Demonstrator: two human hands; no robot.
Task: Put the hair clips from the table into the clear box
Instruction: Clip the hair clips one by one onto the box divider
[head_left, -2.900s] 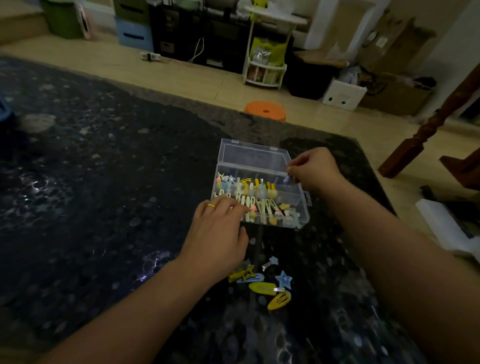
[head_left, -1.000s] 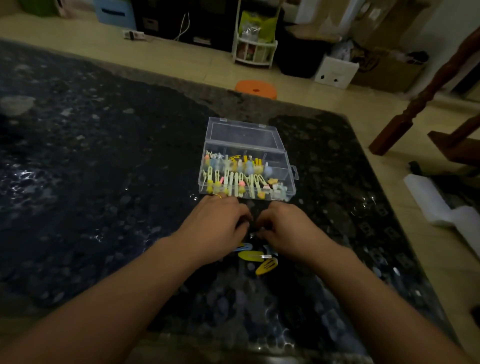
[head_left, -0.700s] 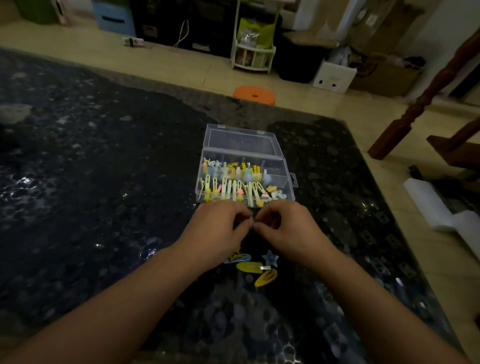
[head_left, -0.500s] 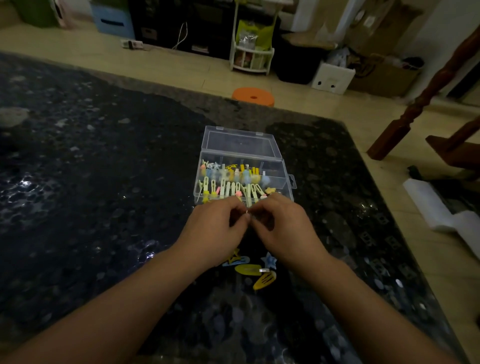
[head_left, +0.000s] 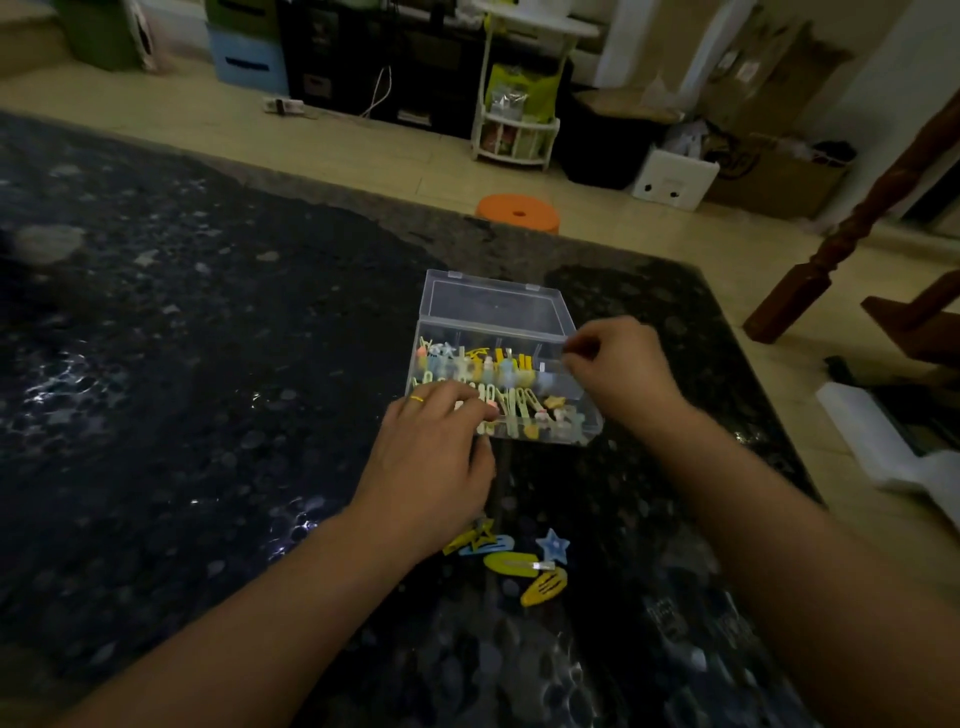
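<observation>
Right hand (head_left: 621, 371), fingers pinched over the open clear plastic box (head_left: 498, 332) near the table's far edge (clip itself not visible), should release low while left hand (head_left: 434, 457), fingers curled on its near rim, steadies.

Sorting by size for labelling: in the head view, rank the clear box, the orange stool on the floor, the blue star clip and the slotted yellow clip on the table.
1. Clear box
2. Orange stool, though farther away
3. Slotted yellow clip
4. Blue star clip, close to the yellow clip, unsure
</observation>
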